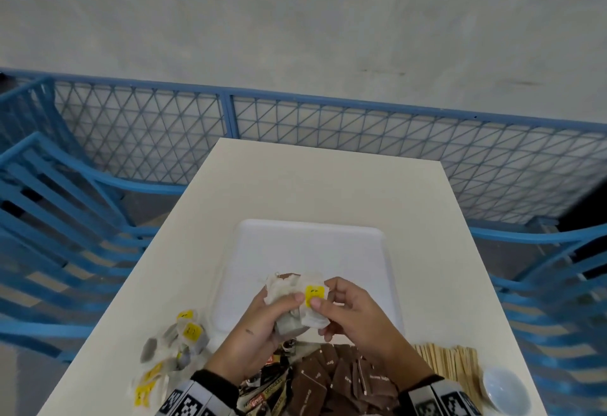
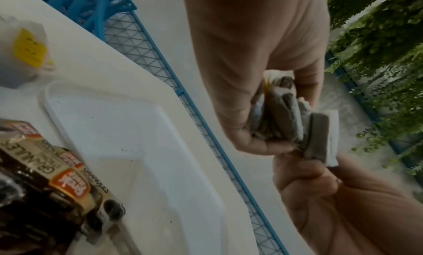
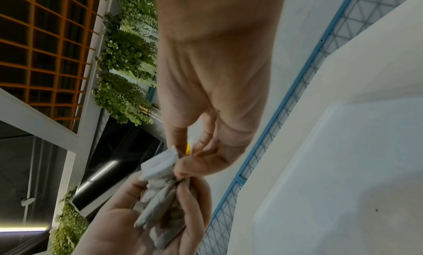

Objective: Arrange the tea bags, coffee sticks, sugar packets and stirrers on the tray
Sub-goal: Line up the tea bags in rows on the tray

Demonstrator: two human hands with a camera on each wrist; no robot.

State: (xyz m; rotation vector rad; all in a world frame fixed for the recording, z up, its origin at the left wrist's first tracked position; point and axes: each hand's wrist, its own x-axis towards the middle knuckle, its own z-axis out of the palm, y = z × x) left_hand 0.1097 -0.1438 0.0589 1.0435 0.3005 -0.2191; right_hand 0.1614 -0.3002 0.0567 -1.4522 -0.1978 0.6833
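In the lower middle of the frame, the left hand (image 1: pixel 262 327) grips a bunch of tea bags (image 1: pixel 289 287) over the white tray (image 1: pixel 361 251) (on the table (image 1: pixel 328 179)); the right hand (image 1: pixel 354 313) fingers (image 1: pixel 317 303) pinch one yellow tag (image 1: pixel 314 293)

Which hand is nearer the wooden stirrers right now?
Right. The right hand is raised over the tray's near edge, just left of the wooden stirrers; the left hand is farther left, gripping the tea bags.
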